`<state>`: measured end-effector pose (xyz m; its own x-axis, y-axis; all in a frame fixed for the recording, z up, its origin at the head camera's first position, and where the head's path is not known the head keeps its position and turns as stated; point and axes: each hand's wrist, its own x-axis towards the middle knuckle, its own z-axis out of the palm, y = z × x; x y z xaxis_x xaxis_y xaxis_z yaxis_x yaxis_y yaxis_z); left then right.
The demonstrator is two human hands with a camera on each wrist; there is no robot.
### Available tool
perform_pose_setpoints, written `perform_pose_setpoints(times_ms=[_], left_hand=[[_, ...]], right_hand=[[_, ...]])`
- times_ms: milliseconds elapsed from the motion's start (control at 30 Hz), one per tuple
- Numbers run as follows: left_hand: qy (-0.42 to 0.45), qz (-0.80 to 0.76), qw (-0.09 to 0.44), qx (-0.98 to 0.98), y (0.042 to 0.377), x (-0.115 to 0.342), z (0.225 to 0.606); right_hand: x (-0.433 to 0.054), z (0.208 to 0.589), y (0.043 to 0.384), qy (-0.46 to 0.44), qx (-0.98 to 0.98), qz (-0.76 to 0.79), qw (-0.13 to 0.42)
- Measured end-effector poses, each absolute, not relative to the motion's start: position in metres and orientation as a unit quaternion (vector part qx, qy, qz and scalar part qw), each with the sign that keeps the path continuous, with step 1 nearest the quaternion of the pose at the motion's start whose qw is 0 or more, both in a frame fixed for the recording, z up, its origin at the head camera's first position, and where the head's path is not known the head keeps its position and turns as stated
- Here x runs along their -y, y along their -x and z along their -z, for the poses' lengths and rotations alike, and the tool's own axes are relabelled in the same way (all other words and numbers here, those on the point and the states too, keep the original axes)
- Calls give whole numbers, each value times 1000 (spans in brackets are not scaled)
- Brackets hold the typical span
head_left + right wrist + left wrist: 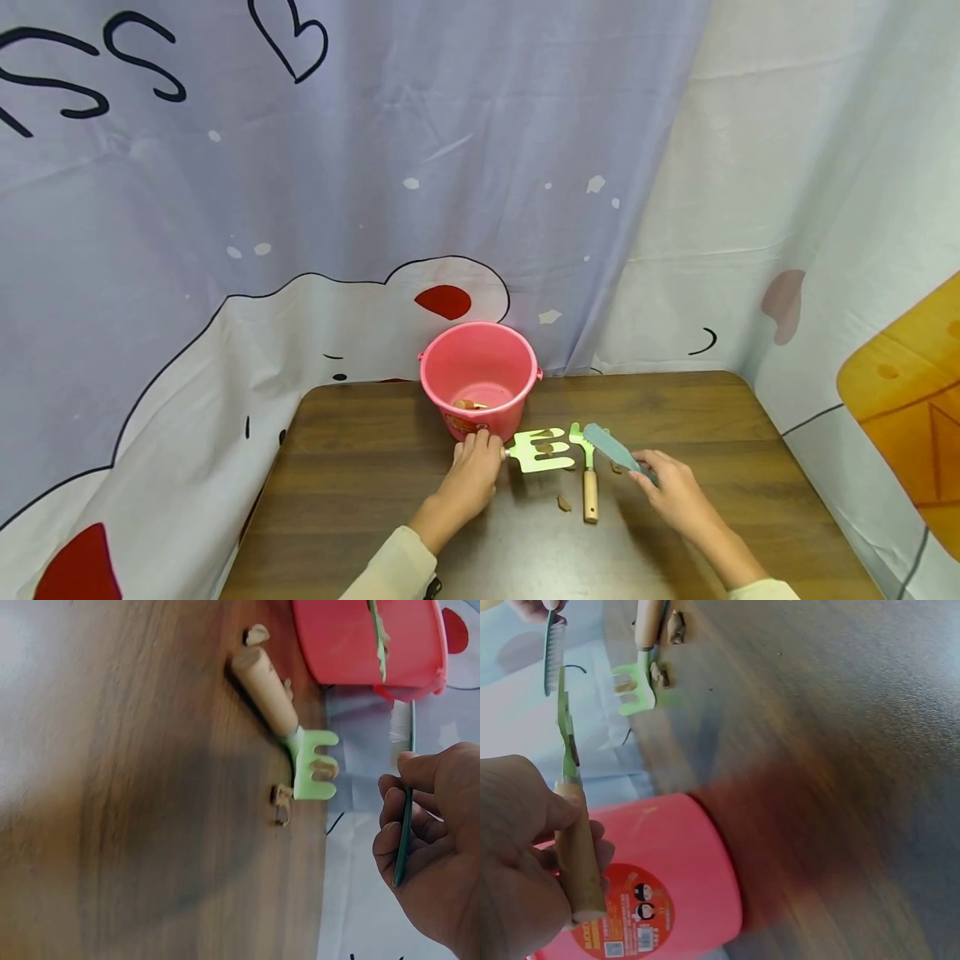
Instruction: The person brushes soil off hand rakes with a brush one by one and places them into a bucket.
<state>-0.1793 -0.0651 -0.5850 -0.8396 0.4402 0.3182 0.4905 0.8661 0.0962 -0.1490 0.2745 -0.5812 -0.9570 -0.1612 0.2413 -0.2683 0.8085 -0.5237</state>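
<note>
My left hand (468,473) grips the wooden handle of a light green hand fork (527,452), held level above the table beside the pink bucket (477,354). Brown dry scraps lie on its tines, which point right. My right hand (672,490) pinches a slim green brush (406,836) with white bristles, its head angled toward the fork tips. Between the hands, a small green hand rake (590,492) with a wooden handle lies on the table, its head away from me. A brown scrap (325,769) sits at the rake's prongs.
More brown scraps (563,502) are scattered around the rake on the wooden table (360,467). Something small and wooden-coloured (467,404) lies at the bottom of the bucket. A printed curtain (360,208) hangs directly behind the table.
</note>
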Motion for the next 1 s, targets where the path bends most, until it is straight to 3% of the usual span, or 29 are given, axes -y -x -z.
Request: perform_pose_setpoints(times_ms=[367,1000], left_hand=[[243,108,185,946,181,58,575],[231,159,188,941,184,48,577]], right_hand=[[-257,570,149,-129,938,-302,113],[-238,557,144,-139,930,-302,157]])
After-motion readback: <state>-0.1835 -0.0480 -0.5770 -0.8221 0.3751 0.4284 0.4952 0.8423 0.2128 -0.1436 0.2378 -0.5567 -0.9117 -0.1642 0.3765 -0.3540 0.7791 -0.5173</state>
